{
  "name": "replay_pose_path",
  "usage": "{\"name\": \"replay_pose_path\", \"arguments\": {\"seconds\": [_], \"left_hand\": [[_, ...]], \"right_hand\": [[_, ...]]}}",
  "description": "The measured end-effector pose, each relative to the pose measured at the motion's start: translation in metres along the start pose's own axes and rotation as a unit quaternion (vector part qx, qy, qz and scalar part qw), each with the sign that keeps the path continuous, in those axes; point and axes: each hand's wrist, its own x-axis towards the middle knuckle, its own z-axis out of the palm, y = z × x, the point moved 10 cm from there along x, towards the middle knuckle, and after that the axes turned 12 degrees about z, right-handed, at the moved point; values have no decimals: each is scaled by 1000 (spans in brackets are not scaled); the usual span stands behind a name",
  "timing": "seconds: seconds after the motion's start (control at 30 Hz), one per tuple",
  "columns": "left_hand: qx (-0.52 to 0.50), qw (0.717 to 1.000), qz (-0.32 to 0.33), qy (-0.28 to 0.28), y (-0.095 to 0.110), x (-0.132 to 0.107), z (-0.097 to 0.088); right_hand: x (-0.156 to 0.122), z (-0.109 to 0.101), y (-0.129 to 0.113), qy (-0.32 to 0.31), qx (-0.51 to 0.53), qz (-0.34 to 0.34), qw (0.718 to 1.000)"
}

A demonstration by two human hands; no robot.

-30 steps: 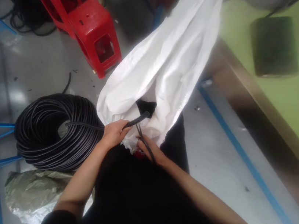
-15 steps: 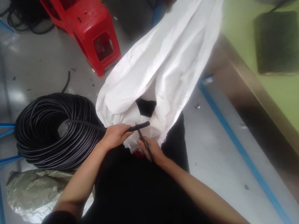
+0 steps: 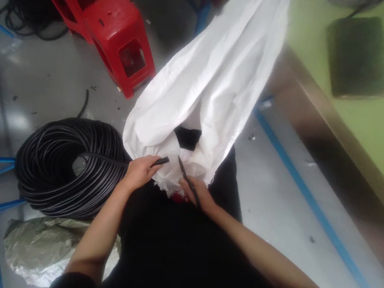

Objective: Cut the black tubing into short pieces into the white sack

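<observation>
My left hand is closed around a black cable, whose short end sticks out to the right of my fingers. The cable runs back to a big coil of black cable on the left. In my right hand is a pair of dark scissors, blades pointing up and apart from the cable end. Under both hands a white woven sheet lies across my lap and stretches to the upper right. How far the blades are parted is too small to tell.
A red plastic stool stands at the back. Below the coil lies a crumpled greyish plastic bag. A green surface with a dark square pad is at right. More dark cable lies at the upper left.
The cable end beyond my left hand is shorter; the piece past the scissors is gone from view. My left hand has shifted slightly left, and the scissors are now clear of the cable.
</observation>
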Motion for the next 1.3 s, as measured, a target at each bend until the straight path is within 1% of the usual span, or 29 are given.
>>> {"name": "replay_pose_path", "arguments": {"seconds": [0.07, 0.17, 0.2, 0.27, 0.4, 0.47, 0.53, 0.7, 0.77, 0.83, 0.93, 1.0, 1.13, 1.3], "left_hand": [[-13, 1000, 13, -22, 13, 1, 13], [-35, 997, 37, -57, 34, -1, 38], [-44, 996, 44, -63, 38, -3, 44], [-59, 995, 46, -59, 38, -10, 50], [-52, 998, 29, -30, 18, -26, 39], [-41, 998, 34, -31, 12, -32, 33], [-28, 999, 34, -24, 8, -33, 27], [23, 998, -16, 63, 0, -26, 2], [33, 995, -23, 86, -1, -20, -5], [45, 994, -23, 94, 0, -15, -9], [65, 994, -10, 92, 6, -7, -9], [75, 994, 8, 81, 13, -3, -5], [104, 993, 29, 39, 22, 0, 9], [114, 993, 26, 4, 21, 0, 17]], "right_hand": [[3, -2, -5, -3, 45, 6, 999], [6, -1, -15, -14, 118, 3, 993], [7, -1, -16, -17, 139, 8, 990], [9, 1, -16, -24, 171, 19, 985], [12, -1, -15, -16, 195, 30, 980], [14, -2, -13, -9, 195, 35, 980], [16, 2, -12, -22, 192, 35, 980], [14, 15, 0, -61, 227, 28, 972], [9, 18, 3, -69, 198, 18, 978], [3, 20, 1, -70, 137, -6, 988], [-1, 21, -7, -69, 45, -39, 996], [-1, 20, -10, -65, 13, -46, 997], [3, 19, -10, -56, -19, -45, 997], [5, 18, -8, -37, -41, -55, 997]]}}
